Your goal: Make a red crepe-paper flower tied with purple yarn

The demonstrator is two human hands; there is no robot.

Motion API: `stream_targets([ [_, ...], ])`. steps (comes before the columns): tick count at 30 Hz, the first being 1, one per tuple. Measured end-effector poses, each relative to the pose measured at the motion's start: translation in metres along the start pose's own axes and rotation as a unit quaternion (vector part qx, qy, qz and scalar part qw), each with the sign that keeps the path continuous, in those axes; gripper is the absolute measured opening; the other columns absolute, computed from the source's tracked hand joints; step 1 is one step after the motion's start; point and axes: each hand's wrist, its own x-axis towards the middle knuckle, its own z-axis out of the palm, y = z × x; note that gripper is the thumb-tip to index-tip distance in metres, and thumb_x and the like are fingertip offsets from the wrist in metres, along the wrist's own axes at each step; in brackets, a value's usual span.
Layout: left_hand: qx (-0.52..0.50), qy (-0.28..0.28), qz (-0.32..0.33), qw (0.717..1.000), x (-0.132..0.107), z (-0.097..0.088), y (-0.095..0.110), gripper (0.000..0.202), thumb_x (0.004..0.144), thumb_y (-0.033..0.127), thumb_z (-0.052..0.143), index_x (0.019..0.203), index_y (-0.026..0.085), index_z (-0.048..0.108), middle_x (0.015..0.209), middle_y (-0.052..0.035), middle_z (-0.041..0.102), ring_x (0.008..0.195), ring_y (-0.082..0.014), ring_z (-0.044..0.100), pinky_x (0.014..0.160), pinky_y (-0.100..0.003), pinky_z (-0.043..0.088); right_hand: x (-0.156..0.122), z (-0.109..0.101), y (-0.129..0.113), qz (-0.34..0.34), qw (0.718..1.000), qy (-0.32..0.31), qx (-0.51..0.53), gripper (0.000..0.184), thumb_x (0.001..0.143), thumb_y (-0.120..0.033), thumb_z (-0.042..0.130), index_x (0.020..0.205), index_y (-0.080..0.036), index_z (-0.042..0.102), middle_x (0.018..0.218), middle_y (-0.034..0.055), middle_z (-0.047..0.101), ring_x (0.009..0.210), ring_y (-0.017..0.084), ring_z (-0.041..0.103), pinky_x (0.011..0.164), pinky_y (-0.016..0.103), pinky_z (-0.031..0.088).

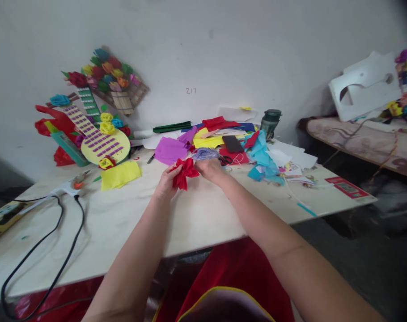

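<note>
My left hand [168, 181] is closed on a red crepe paper flower [185, 173], holding it above the front middle of the table. Its folded petals spread out to the right of my fingers. My right hand [208, 167] is at the flower's right side, fingers curled and mostly turned away from view. What the right fingers pinch is hidden. Right behind that hand lies a coil of bluish-purple cord [205, 154]. Black-handled scissors [225, 160] rest to the right of it, on a red paper piece [243, 157].
Purple paper [170, 150], yellow paper [120, 175], blue paper [257, 154] and a dark phone [232, 144] lie around. A bottle [271, 123] stands behind. Decorated guitar [104, 145] leans at left. A black cable [64, 250] loops over the table's front left.
</note>
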Motion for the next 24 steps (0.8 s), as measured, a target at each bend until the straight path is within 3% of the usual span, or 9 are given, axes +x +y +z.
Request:
stream_targets([
  [3, -0.009, 0.015, -0.006, 1.000, 0.006, 0.000, -0.005, 0.010, 0.064, 0.012, 0.070, 0.072, 0.011, 0.065, 0.068, -0.0043, 0.068, 0.059, -0.0102, 0.062, 0.058, -0.017, 0.049, -0.003, -0.006, 0.001, 0.005, 0.999, -0.037, -0.015, 0.052, 0.092, -0.048, 0.028, 0.094, -0.016, 0.070, 0.083, 0.0122, 0.070, 0.077, 0.022, 0.062, 0.066, 0.031, 0.038],
  [6, -0.024, 0.034, -0.003, 0.999, 0.010, -0.002, -0.008, 0.006, 0.068, 0.011, 0.065, 0.074, 0.012, 0.065, 0.072, -0.0056, 0.069, 0.065, -0.0118, 0.064, 0.062, -0.017, 0.051, -0.008, -0.019, 0.020, 0.076, 0.995, -0.059, -0.015, 0.062, 0.089, -0.059, 0.025, 0.087, -0.018, 0.072, 0.084, 0.0126, 0.070, 0.079, 0.024, 0.063, 0.068, 0.032, 0.040],
  [8, -0.029, 0.057, -0.010, 0.998, 0.012, -0.003, -0.008, 0.007, 0.071, 0.011, 0.062, 0.077, 0.012, 0.065, 0.076, -0.0063, 0.070, 0.071, -0.0134, 0.066, 0.067, -0.017, 0.052, -0.016, -0.027, 0.044, 0.148, 0.986, -0.069, -0.020, 0.061, 0.089, -0.057, 0.025, 0.085, -0.018, 0.072, 0.085, 0.0131, 0.070, 0.082, 0.024, 0.063, 0.068, 0.032, 0.040],
  [11, -0.030, 0.078, -0.030, 0.996, 0.014, -0.003, -0.007, 0.010, 0.075, 0.012, 0.057, 0.082, 0.013, 0.064, 0.082, -0.0077, 0.070, 0.080, -0.0155, 0.067, 0.072, -0.018, 0.053, -0.034, -0.034, 0.085, 0.223, 0.972, -0.054, -0.046, 0.050, 0.086, -0.053, 0.038, 0.079, -0.017, 0.072, 0.082, 0.0143, 0.069, 0.082, 0.025, 0.063, 0.069, 0.033, 0.041],
  [13, -0.028, 0.071, -0.039, 0.996, 0.013, -0.003, -0.006, 0.013, 0.075, 0.013, 0.056, 0.086, 0.012, 0.064, 0.087, -0.0088, 0.070, 0.084, -0.0167, 0.067, 0.075, -0.019, 0.053, -0.046, -0.035, 0.108, 0.280, 0.958, -0.036, -0.053, 0.034, 0.083, -0.041, 0.049, 0.075, -0.017, 0.072, 0.080, 0.0147, 0.069, 0.082, 0.026, 0.063, 0.071, 0.036, 0.041],
  [16, -0.017, 0.060, -0.050, 0.997, 0.012, -0.003, -0.005, 0.015, 0.074, 0.013, 0.056, 0.088, 0.012, 0.063, 0.084, -0.0085, 0.070, 0.080, -0.0169, 0.067, 0.072, -0.021, 0.053, -0.054, -0.037, 0.125, 0.312, 0.949, 0.013, -0.046, 0.023, 0.075, -0.031, 0.060, 0.060, -0.015, 0.067, 0.074, 0.0151, 0.066, 0.089, 0.029, 0.060, 0.084, 0.044, 0.037],
  [20, 0.002, 0.062, -0.060, 0.996, 0.008, -0.003, -0.005, 0.008, 0.070, 0.013, 0.060, 0.078, 0.012, 0.062, 0.070, -0.0051, 0.067, 0.063, -0.0129, 0.064, 0.058, -0.019, 0.051, -0.037, -0.044, 0.107, 0.270, 0.950, 0.154, -0.036, 0.026, 0.079, -0.032, 0.053, 0.068, -0.014, 0.068, 0.085, 0.0141, 0.067, 0.092, 0.026, 0.057, 0.089, 0.043, 0.035],
  [22, 0.010, 0.062, -0.058, 0.996, 0.006, -0.003, -0.005, 0.005, 0.068, 0.013, 0.062, 0.073, 0.012, 0.060, 0.065, -0.0036, 0.065, 0.057, -0.0109, 0.060, 0.052, -0.018, 0.048, -0.021, -0.043, 0.085, 0.254, 0.954, 0.160, 0.021, 0.027, 0.081, -0.031, 0.049, 0.073, -0.014, 0.069, 0.086, 0.0136, 0.067, 0.083, 0.022, 0.058, 0.078, 0.035, 0.040],
  [24, 0.018, 0.065, -0.060, 0.996, 0.005, -0.003, -0.004, 0.006, 0.066, 0.012, 0.064, 0.068, 0.012, 0.058, 0.062, -0.0027, 0.063, 0.052, -0.0096, 0.057, 0.047, -0.018, 0.044, -0.006, -0.036, 0.060, 0.204, 0.965, 0.122, 0.115, 0.025, 0.081, -0.031, 0.050, 0.073, -0.016, 0.068, 0.083, 0.0098, 0.067, 0.077, 0.019, 0.058, 0.069, 0.030, 0.041],
])
